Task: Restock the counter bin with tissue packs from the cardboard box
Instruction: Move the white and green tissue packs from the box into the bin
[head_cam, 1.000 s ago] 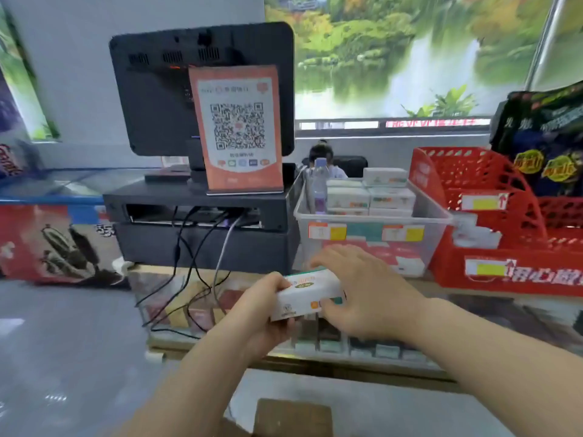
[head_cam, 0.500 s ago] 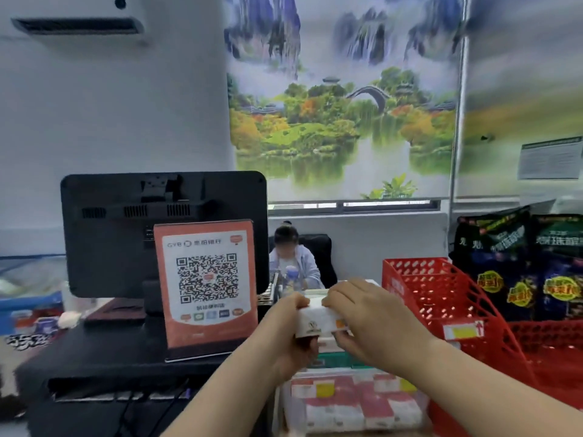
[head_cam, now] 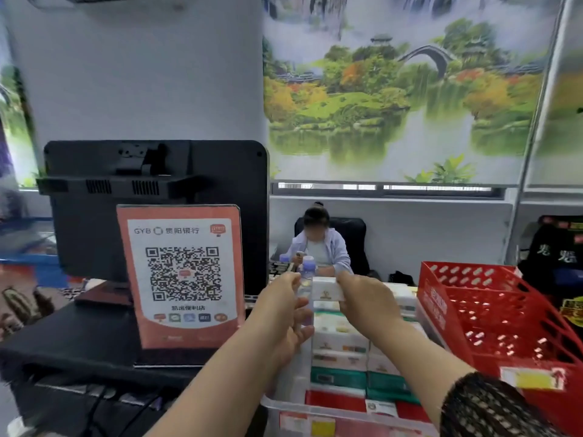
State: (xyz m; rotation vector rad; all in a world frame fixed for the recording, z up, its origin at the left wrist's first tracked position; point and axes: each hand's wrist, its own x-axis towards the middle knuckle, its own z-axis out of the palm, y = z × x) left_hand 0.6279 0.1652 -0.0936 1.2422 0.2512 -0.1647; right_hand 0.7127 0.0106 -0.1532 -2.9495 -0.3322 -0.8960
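right hand (head_cam: 367,299) grips a white tissue pack (head_cam: 326,289) by its right end, fingers curled over the top edge, pack roughly level. It's held in the air above the far end of the clear bin (head_cam: 315,409), over the stacked packs (head_cam: 340,342) already in there: white ones at the back, green and red ones nearer the front rim

left hand (head_cam: 280,313) is just beside the pack's left end, thumb up, fingers curled. A clear bottle (head_cam: 306,272) with a pale purple cap shows between thumb and fingers. Can't tell if that hand is grasping the bottle, the pack, or nothing

bin sits on the counter, touching or just beside a red basket (head_cam: 504,310) on its right. Left of the bin: orange QR sign (head_cam: 183,275) standing in front of the back of a black monitor (head_cam: 157,190). Dark mesh sleeve (head_cam: 492,405) on the right forearm

behind the counter a person (head_cam: 318,247) sits in a dark chair, below a landscape blind (head_cam: 394,89). Dark bags (head_cam: 561,257) at far right, blurred
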